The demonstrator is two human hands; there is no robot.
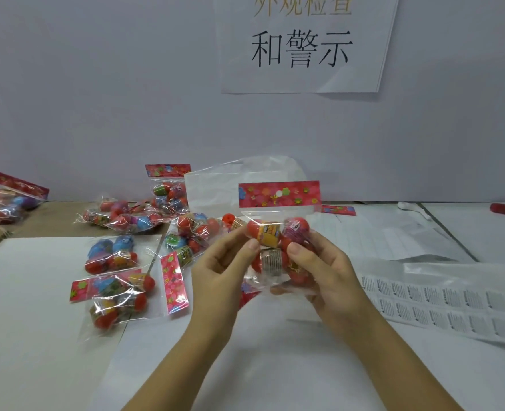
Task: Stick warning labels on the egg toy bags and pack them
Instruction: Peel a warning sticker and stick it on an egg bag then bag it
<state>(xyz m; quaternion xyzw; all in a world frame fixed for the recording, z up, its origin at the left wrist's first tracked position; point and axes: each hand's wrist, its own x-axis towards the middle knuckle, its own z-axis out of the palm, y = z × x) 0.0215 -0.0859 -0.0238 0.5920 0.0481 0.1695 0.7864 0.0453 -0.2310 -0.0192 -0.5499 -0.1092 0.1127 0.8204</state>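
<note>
1. Two bare forearms rise from the bottom edge of the frame and meet at its centre. The wrists turn inward, so the work hangs above the white table (304, 381), close under the camera.
2. The left hand (218, 271) pinches the left side of the clear plastic egg toy bag (278, 241), which is filled with red eggs and topped by a red flowered header card. Its thumb lies on the front and its fingers curl behind.
3. The right hand (325, 280) grips the bag's right side. Its thumb presses an upper egg and its fingers wrap under the bottom.
4. The bag is upright, header up, its front facing the camera. This probably serves to check the face and choose a flat spot for a label. I cannot tell whether it carries one.
5. At lower right, a long white backing sheet of printed warning labels (453, 301) lies flat just beside the right forearm. It looks to be within easy reach of that hand.
6. At left centre, a loose pile of similar egg bags (117, 280) rests partly on a white paper sheet (31, 292). More bags (132, 215) lie farther back on brown cardboard (52, 223). Whether any are labelled cannot be told.
7. Behind the held bag stands a large clear plastic sack (215, 188), likely the packing bag.
8. At upper centre, a white paper sign with black characters (301, 48) hangs on the wall.
</note>
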